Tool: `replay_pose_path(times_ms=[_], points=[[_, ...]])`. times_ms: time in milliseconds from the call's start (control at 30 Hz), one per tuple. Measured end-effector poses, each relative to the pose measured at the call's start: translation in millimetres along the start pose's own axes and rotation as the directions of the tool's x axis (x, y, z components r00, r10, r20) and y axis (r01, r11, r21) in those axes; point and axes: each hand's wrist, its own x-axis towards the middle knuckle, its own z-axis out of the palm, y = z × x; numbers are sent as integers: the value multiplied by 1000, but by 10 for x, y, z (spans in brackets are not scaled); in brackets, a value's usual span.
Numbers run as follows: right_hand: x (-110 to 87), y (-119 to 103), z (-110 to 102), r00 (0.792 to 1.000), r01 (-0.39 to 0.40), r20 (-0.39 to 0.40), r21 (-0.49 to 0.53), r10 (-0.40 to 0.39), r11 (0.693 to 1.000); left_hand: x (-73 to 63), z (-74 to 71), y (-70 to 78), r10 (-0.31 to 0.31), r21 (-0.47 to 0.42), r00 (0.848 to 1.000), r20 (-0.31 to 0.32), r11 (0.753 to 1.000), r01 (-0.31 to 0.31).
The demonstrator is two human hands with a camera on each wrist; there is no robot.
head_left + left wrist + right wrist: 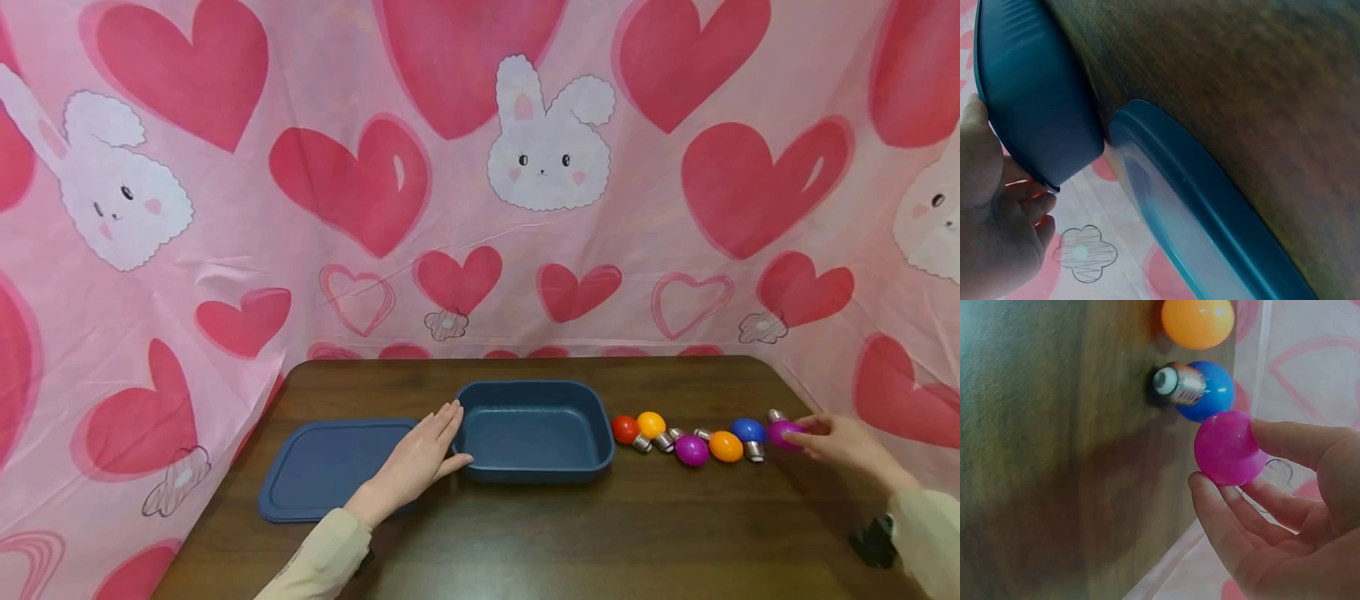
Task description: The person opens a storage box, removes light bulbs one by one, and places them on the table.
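Note:
My right hand (851, 446) pinches a purple light bulb (1229, 448) by its round glass between thumb and fingers, at the right end of a row of bulbs. Beside it lies a blue bulb (748, 431) with a silver screw base. My left hand (423, 450) rests against the left rim of a dark blue rectangular container (536, 475), its fingers fairly straight and the thumb apart along the near side. Only the container's bare inside floor shows. In the left wrist view the fingertips touch the container's rim (1019, 165).
A flat blue lid (330, 467) lies left of the container, partly behind the left arm. Right of the container sit a red bulb (625, 429), an orange bulb (651, 424), another purple bulb (692, 450) and a second orange bulb (725, 446). A pink heart-patterned cloth (480, 208) surrounds the wooden table.

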Motion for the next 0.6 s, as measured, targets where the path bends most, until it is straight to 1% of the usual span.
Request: replay_pose_path(times_ms=[167,300,467,600], points=[[14,102,55,1000,-20,-21,12,21,1000,1,10,-4,6,1,1000,-3,1000,-6],[26,147,75,999,-41,-2,-6,41,999,-1,14,-3,7,8,1000,-5,1000,-7],[33,172,114,1000,-20,18,-31,20,999,-5,8,0,6,9,1000,-3,1000,-6],[30,169,153,999,-38,23,-3,38,999,-10,-3,2,2,2,1000,0,1000,-2]])
